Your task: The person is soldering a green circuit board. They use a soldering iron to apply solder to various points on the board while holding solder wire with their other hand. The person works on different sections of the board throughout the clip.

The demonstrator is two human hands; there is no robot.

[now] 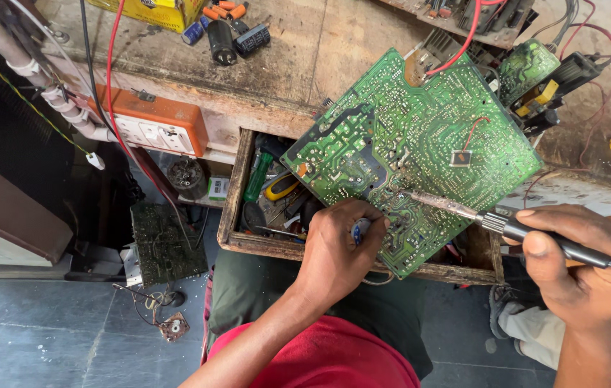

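Note:
A large green circuit board lies solder side up, tilted over an open wooden drawer. My right hand grips a soldering iron whose metal tip touches the board near its middle lower part. My left hand rests at the board's lower left edge, fingers closed on a small blue and white object that I cannot identify. A small square patch with a red wire sits on the board's right half.
The drawer holds screwdrivers and tools. An orange socket box hangs on the bench front. Capacitors and a yellow box lie on the bench. Another circuit board rests on the floor.

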